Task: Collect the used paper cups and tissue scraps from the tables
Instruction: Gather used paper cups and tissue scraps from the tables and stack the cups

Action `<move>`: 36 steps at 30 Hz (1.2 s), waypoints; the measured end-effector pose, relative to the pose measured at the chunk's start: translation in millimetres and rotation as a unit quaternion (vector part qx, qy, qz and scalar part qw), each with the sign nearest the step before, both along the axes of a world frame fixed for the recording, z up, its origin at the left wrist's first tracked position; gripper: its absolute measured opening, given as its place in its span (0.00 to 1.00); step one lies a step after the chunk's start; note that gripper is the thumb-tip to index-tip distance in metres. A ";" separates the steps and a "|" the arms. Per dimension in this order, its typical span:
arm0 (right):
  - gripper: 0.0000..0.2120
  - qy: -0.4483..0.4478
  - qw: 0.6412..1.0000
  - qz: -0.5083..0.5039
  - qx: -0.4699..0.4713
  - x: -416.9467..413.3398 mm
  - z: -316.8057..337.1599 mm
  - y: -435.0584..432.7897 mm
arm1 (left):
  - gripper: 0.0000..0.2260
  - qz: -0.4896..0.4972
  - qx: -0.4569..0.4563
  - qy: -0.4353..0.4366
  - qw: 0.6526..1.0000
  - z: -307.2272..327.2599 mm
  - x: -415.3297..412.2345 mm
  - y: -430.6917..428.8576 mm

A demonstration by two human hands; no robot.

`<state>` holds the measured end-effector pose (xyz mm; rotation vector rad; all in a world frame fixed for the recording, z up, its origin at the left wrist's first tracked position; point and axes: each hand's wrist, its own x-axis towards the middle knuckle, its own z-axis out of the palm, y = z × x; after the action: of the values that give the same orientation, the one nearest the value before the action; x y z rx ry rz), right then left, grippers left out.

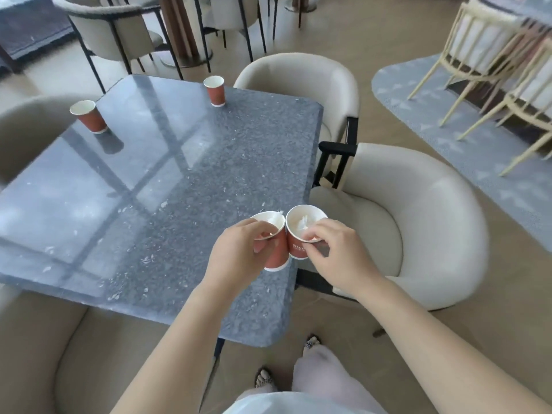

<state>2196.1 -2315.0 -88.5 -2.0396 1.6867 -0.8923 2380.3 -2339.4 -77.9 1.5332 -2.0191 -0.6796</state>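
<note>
Over the right edge of the grey stone table (pixel 155 186), my left hand (pixel 236 252) grips a red paper cup (pixel 276 255) by its rim, with white tissue (pixel 273 218) inside. My right hand (pixel 334 255) pinches the rim of a second red paper cup (pixel 298 249), which also holds a tissue scrap (pixel 301 224). The two cups touch side by side. Two more red paper cups stand upright on the table: one at the far left edge (pixel 89 116), one at the far side (pixel 214 91).
Cream armchairs surround the table: one at the right (pixel 418 222), one at the far right (pixel 301 79), beige ones at the near left (pixel 44 354) and far left. Pale wooden chairs (pixel 490 55) stand on a grey rug (pixel 478 138) to the right.
</note>
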 end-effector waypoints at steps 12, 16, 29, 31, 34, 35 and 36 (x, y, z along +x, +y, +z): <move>0.04 -0.036 0.991 -0.130 0.004 -119.6 4.1 77.9 | 0.09 -0.145 0.013 -0.043 0.988 7.6 -127.5 27.3; 0.04 -0.031 0.986 -0.166 0.015 -187.4 -0.5 108.8 | 0.08 -0.178 0.013 -0.043 0.983 1.6 -200.5 45.6; 0.05 -0.007 0.972 -0.232 0.047 -426.3 -8.2 213.9 | 0.09 -0.249 0.042 -0.021 0.967 -8.3 -459.3 128.8; 0.04 -0.011 0.970 -0.240 0.044 -450.0 -5.4 222.2 | 0.10 -0.263 0.039 -0.022 0.964 -5.6 -484.9 132.9; 0.04 -0.013 0.966 -0.257 0.035 -480.5 -5.3 224.1 | 0.12 -0.284 0.040 -0.036 0.957 -4.0 -519.7 128.7; 0.04 -0.013 0.964 -0.265 0.033 -489.9 -5.5 222.8 | 0.12 -0.289 0.040 -0.040 0.956 -4.0 -530.8 125.5; 0.04 -0.014 0.961 -0.273 0.031 -499.2 -5.6 220.7 | 0.11 -0.292 0.040 -0.040 0.955 -4.3 -541.5 121.8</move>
<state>1696.9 -2094.3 -94.1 -1.5250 2.2779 -1.0023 1838.8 -2217.6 -82.2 0.9996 -2.5597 -0.9390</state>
